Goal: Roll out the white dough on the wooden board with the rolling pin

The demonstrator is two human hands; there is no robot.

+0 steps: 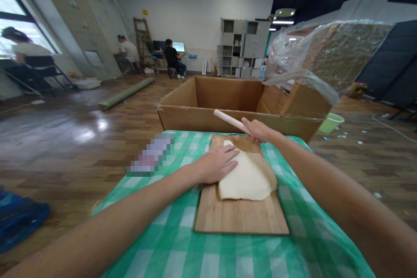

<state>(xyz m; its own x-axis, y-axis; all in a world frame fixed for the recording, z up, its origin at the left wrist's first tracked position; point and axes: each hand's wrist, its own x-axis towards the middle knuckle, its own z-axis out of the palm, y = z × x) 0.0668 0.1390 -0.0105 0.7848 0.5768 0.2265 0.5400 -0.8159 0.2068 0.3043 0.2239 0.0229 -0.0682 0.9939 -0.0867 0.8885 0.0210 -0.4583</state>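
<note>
Near twelve o'clock above a rectangular, light-brown wooden board (pixel 241 221), gripping a smooth, pale, cylindrical rolling pin (pixel 230 120) by its right end with the right hand (pixel 257 129), with fingers curled snugly around it. Aiming the free end towards ten o'clock, lifted clear of the board. At nine to ten o'clock, laying the left hand (pixel 220 163) palm-down across the left edge of a flat, cream-coloured, uneven sheet of dough (pixel 249 178), with fingers outstretched and slightly parted, touching it from above. Spread over the middle of the board and reaching its right edge, leaving bare wood at six o'clock. Set down, board and all, on a green-and-white checked tablecloth (pixel 163 221).

Out at nine o'clock on the same cloth, can see a flat, greyish-purple, oblong item (pixel 151 156) with a pinkish patch, pixelated past reading. At twelve o'clock beyond the cloth, can see a large, open-topped, brown cardboard box (pixel 185 115); at two o'clock on the floor, a light-green plastic bin (pixel 331 123). High at eleven o'clock, on the white far wall, can spot a small yellow rectangular label (pixel 145 12), too small to read. Lower, also at eleven, can see a lit computer screen (pixel 178 47), likewise too distant for reading.
</note>
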